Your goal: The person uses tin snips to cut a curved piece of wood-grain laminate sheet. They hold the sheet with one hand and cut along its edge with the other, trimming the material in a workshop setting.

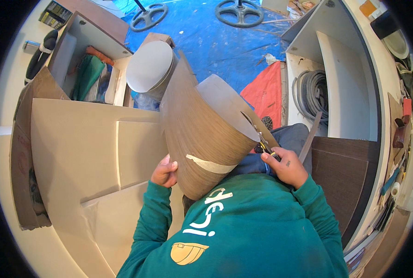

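A wide roll of wood-grain sheet [206, 134], brown outside and pale inside, leans across my lap. A strip of beige tape [211, 164] runs along its lower outer face. My left hand [165, 172] grips the roll's lower left edge, thumb on the outside. In my right hand [287, 167] is a pair of scissors [265, 147] with black and yellow handles. Their blades point up and left against the right edge of the sheet. The blade tips are partly hidden, and I cannot tell whether they have cut into it.
A second, pale roll [150, 67] stands beyond the sheet at left. Blue tarp [202, 55] covers the floor ahead, near two black handwheels [239, 13]. A coiled hose [311, 95] lies in the right cabinet. Beige panels [77, 143] and cardboard [26, 162] are at left; tools line the far right.
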Motion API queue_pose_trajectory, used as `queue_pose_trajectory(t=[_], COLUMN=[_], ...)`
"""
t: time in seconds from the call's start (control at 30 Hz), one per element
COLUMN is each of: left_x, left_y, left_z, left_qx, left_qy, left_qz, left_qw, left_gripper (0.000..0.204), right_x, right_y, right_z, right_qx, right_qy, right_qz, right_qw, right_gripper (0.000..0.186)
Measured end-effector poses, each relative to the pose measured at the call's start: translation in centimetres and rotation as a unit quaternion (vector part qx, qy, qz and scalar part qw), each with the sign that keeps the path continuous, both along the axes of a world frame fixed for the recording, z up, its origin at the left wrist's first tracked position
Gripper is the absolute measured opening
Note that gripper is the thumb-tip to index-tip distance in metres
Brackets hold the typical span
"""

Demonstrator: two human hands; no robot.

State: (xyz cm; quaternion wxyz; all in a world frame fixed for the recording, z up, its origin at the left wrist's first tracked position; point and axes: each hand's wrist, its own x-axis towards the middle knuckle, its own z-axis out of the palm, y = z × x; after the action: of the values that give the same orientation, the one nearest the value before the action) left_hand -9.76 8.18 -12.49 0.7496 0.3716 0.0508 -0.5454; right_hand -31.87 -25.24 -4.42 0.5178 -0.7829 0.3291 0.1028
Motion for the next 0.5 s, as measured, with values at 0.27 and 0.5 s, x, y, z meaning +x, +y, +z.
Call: queue_pose_trajectory(t=[0.27,0.5], left_x=[0.6,7.1], left_y=[-0.9,-4.9], left_z=[4.9,10.8], left_qx=[0.182,0.102], left_qy=[-0.329,-0.662], left_qz=[0.045,-0.242], left_qw=[0.926,0.702], left_gripper=[0.103,0.065], right_x=[-0.9,-0.4], right_y=[0.0,-0.3], right_z=[-0.7,-1.0], right_qx=[-0.02,-0.045], right_qy=[0.023,0.048], right_qz=[-0.016,0.009], right_qw=[0.999,0.998], right_gripper=[0.052,0.053])
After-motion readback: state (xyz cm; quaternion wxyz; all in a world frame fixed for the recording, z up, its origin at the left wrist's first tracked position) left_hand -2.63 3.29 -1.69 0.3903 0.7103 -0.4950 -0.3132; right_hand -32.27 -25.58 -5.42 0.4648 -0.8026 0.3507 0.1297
